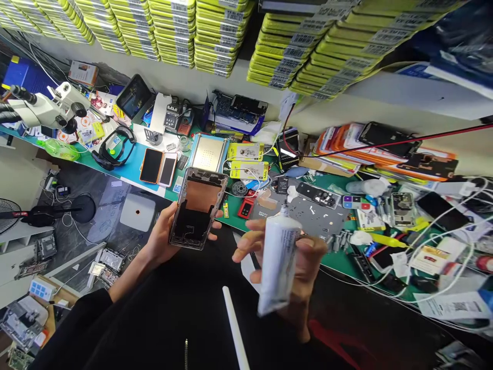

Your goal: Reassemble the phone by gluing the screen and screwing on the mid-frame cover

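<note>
My left hand (165, 226) is wrapped round an opened phone frame (197, 210), held tilted with its bare inner side facing me. A copper-coloured patch fills the upper part of the frame, and black covers the lower part. On the right, my right hand (304, 262) grips a white squeeze tube (280, 259) with a narrow nozzle pointing up. The print on the tube is too blurred to read. A gap separates the tube from the phone frame. Below them, a thin white stick (234, 326) shows against my dark clothing.
A green-topped bench holds a grey work mat (308, 216) with small parts, a red meter (246, 205) and two phones (151, 165) at left. A microscope (50, 108) stands far left. White cables (419, 246) loop at right. Yellow boxes (219, 36) are stacked above.
</note>
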{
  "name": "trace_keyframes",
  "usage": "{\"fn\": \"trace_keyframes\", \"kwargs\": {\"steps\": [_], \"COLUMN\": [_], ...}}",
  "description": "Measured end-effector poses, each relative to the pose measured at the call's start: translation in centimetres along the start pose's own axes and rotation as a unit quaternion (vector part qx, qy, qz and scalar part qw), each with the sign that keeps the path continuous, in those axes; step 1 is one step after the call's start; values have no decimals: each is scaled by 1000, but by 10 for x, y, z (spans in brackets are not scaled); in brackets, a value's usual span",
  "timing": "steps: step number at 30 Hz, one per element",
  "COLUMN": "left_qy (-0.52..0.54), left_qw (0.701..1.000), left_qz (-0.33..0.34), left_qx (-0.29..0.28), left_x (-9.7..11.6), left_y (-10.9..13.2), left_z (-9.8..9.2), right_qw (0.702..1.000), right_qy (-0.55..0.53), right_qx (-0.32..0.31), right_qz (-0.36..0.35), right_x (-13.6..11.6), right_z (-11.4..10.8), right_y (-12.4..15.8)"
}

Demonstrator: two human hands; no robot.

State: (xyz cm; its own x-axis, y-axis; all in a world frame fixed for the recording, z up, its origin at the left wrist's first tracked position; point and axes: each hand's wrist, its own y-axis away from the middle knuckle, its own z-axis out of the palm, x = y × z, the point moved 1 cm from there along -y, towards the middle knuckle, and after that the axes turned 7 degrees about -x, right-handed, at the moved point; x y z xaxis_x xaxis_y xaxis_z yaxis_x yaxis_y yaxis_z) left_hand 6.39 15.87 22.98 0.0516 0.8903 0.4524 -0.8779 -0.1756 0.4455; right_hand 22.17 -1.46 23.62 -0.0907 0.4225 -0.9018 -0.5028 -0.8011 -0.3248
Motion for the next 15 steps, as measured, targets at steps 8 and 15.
{"fn": "trace_keyframes", "kwargs": {"steps": [8,15], "left_qy": [-15,-20], "left_qw": [999,999], "left_qz": [-8,-21], "left_qx": [-28,-30], "left_x": [1,-8], "left_y": [6,16], "left_z": [20,23], "right_qw": [971,924], "right_qy": [119,239], "right_qx": [160,268], "right_qz": [-134,-129], "right_x": [24,37], "right_z": [6,25], "right_y": [-14,-10]}}
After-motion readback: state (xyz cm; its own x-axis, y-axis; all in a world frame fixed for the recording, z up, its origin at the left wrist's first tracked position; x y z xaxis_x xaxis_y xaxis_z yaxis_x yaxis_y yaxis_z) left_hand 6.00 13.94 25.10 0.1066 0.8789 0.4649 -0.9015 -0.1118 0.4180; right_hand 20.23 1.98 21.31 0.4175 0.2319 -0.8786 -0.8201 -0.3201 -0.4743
